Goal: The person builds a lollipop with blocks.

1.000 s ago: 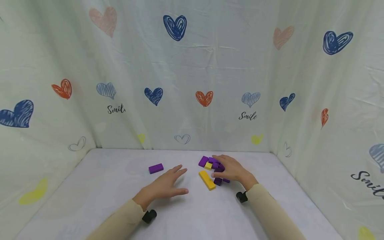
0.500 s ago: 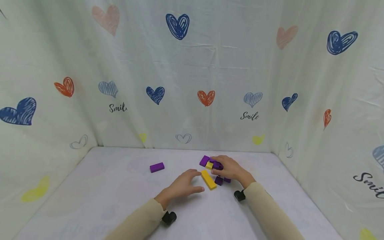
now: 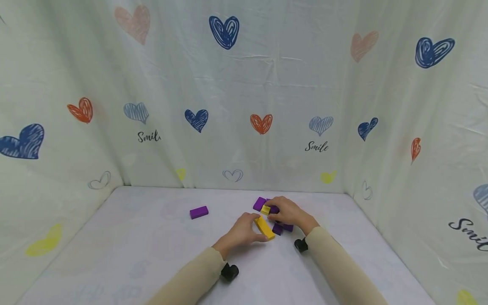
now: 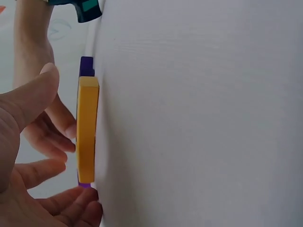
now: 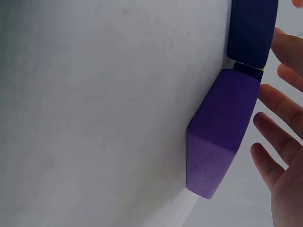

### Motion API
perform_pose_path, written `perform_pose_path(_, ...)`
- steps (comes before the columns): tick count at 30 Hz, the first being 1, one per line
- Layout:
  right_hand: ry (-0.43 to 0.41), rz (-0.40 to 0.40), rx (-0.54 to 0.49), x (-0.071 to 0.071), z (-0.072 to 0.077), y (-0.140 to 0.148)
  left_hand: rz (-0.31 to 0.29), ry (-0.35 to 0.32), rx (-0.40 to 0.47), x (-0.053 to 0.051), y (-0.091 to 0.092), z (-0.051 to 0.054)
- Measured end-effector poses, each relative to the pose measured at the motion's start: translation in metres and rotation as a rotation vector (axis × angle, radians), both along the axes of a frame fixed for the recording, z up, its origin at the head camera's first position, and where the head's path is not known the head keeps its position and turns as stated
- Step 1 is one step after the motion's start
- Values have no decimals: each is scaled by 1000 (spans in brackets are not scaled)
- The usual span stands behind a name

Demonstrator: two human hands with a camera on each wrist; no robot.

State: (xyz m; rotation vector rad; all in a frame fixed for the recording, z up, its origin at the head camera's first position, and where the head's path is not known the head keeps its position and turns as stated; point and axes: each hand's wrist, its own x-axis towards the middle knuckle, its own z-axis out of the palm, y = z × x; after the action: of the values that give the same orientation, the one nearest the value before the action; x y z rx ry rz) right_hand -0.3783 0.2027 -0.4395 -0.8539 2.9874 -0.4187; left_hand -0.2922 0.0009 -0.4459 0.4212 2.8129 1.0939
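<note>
In the head view, my left hand [image 3: 242, 231] reaches around a long yellow block [image 3: 264, 228], thumb near its close end and fingertips near its far end. The left wrist view shows the thumb of my left hand [image 4: 9, 142] apart from the yellow block [image 4: 87, 130], with fingertips beside its lower end; contact is unclear. My right hand [image 3: 287, 211] hovers around the purple cluster, its thumb and index finger spread near a small yellow block [image 3: 265, 209]. Relaxed fingers of my right hand [image 5: 284, 142] lie alongside purple blocks [image 5: 227, 109] in the right wrist view.
A single purple block [image 3: 199, 212] lies left of my hands on the white table. Another purple block [image 3: 259, 203] is at the cluster's far left, and a dark purple one [image 3: 277, 229] is at its near side. A heart-printed curtain [image 3: 282, 161] surrounds the table.
My left hand has moved right to the long yellow block. My right hand has shifted slightly left over the cluster. The blocks look nearly unchanged.
</note>
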Motion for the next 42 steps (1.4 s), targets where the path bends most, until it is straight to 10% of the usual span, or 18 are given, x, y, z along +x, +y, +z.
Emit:
perform_pose_path(28,-11,60,8,-9,2,-7,53,29,-189,-17,16,-1)
perform_pose_path(42,-20,63,-13,-9,1,-17,-105,39,-308,-16,-13,5)
